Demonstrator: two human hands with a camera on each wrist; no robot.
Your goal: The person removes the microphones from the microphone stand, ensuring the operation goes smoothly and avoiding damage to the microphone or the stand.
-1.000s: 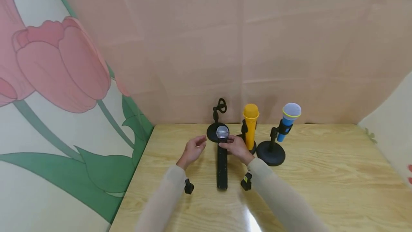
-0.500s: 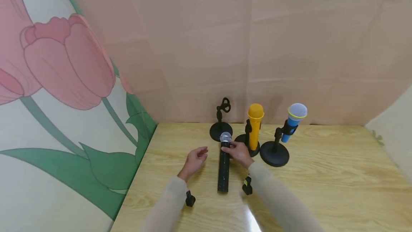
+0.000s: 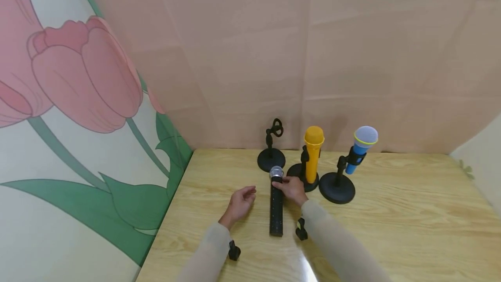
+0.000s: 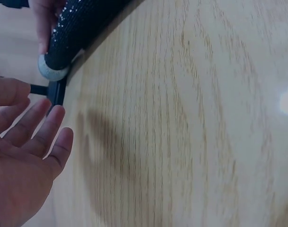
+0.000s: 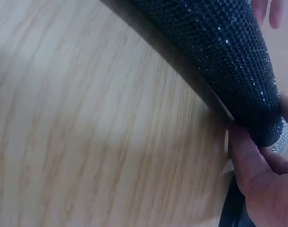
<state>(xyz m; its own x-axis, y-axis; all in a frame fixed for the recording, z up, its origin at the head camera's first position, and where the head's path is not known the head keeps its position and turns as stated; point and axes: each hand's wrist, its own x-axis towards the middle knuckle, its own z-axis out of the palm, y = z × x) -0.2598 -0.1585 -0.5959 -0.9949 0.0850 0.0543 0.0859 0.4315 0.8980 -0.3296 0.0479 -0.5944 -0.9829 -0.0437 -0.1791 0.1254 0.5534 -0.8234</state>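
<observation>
In the right wrist view, the top edge cuts off the tail of the black microphone (image 3: 276, 212), and fingers partly cover its silver head (image 5: 282, 139) at the right edge. Upper left in the left wrist view, the tail is out of frame again! Whether its underside touches the table (image 3: 411, 212) is hard to make out. Centre frame in the head view, the right hand (image 3: 293, 189) pinches the microphone just below the head, fingertips over the body. The left hand (image 3: 240, 203), left of it, sits near but apart, fingers loosely bent and slightly spread; its wrist view crops the palm at the left edge. Right of centre, the yellow microphone (image 3: 312, 160) hides part of its stand (image 3: 295, 171). Both sleeves (image 3: 340, 243) run off the bottom.
</observation>
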